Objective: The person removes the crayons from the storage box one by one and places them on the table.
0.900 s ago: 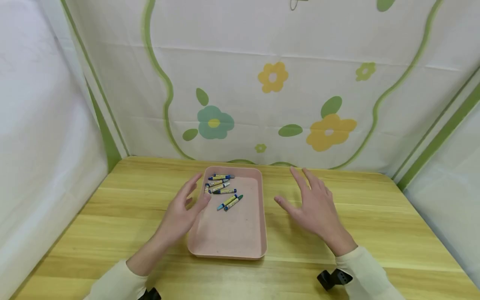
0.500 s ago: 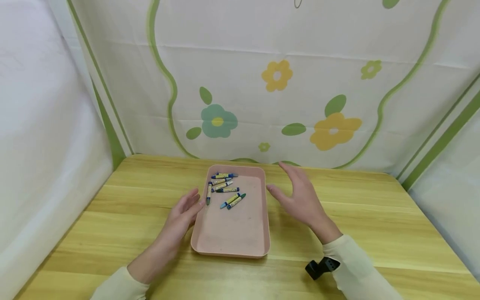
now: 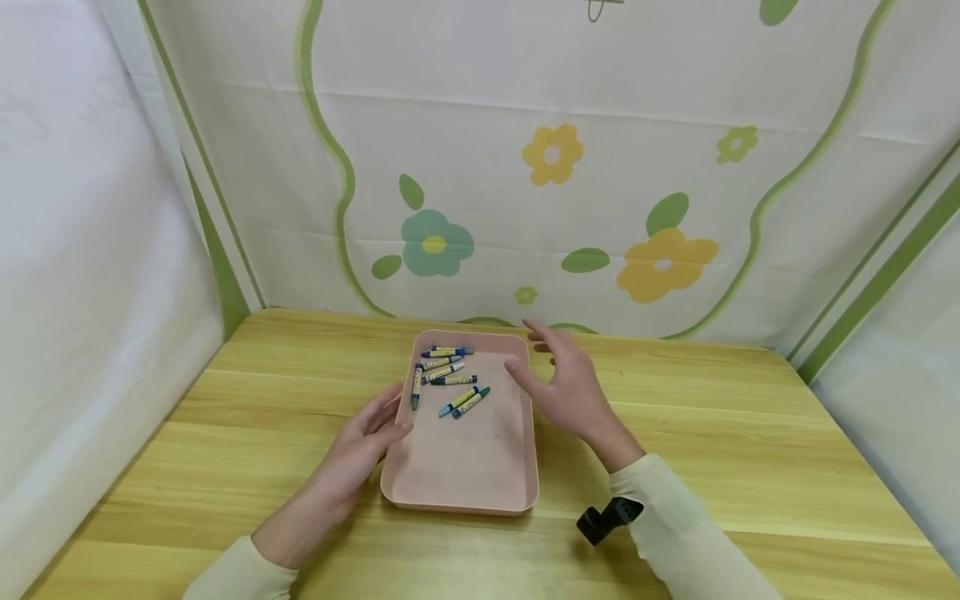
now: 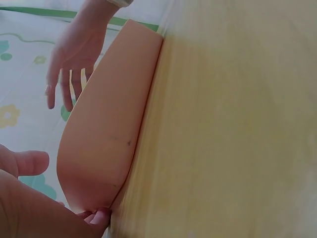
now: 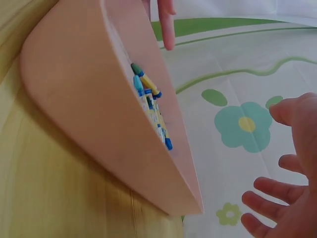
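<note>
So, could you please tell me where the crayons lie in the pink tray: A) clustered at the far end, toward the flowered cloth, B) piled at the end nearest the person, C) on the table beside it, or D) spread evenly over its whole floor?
A: the crayons lie bunched in the far part of the pink tray, while the near half of its floor is bare.

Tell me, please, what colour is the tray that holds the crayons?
The tray is pale pink; the head view shows it best.
</note>
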The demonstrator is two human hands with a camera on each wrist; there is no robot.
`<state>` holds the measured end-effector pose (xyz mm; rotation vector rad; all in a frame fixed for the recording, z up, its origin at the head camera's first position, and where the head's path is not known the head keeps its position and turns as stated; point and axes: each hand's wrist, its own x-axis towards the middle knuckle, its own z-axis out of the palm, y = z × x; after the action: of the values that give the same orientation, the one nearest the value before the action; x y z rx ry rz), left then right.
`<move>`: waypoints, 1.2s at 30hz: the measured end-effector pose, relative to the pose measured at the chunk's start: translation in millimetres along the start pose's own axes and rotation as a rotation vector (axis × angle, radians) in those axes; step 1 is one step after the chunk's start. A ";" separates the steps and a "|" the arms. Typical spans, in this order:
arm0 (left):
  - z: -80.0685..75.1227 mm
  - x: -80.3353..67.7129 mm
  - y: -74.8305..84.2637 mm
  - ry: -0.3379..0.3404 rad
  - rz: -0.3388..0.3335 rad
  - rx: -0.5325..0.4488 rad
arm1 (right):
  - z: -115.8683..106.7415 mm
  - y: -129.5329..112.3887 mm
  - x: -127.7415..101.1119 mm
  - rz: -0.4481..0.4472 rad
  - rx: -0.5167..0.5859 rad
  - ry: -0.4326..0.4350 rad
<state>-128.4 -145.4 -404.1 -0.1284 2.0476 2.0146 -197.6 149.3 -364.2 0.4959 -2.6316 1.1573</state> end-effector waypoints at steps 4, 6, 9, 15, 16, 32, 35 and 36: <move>0.1 0.1 -0.2 -0.009 -0.011 0.000 | 7.7 -6.9 7.5 0.020 0.110 0.017; 0.5 0.5 -0.7 -0.012 -0.010 -0.002 | 11.8 -10.8 11.1 0.040 0.162 0.018; 0.8 1.8 -0.7 -0.011 -0.014 -0.014 | 18.8 -14.6 17.2 0.071 0.221 0.010; -0.7 3.0 -3.3 -0.007 -0.023 -0.032 | 34.0 -17.3 26.6 0.116 0.294 -0.023; -1.2 3.3 -3.6 -0.005 -0.026 -0.033 | 36.3 -17.6 28.1 0.120 0.305 -0.028; -4.5 6.8 -4.6 -0.021 -0.031 -0.023 | 58.8 -21.3 42.7 0.129 0.336 -0.145; -5.3 8.0 -4.7 -0.025 -0.031 -0.023 | 61.4 -18.5 45.3 0.114 0.292 -0.190; -5.5 8.3 -4.5 -0.027 -0.030 -0.024 | 62.1 -17.5 46.2 0.106 0.278 -0.201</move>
<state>-135.9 -150.0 -410.5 -0.1351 1.9938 2.0128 -237.4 82.1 -378.3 0.5551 -2.7038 1.5969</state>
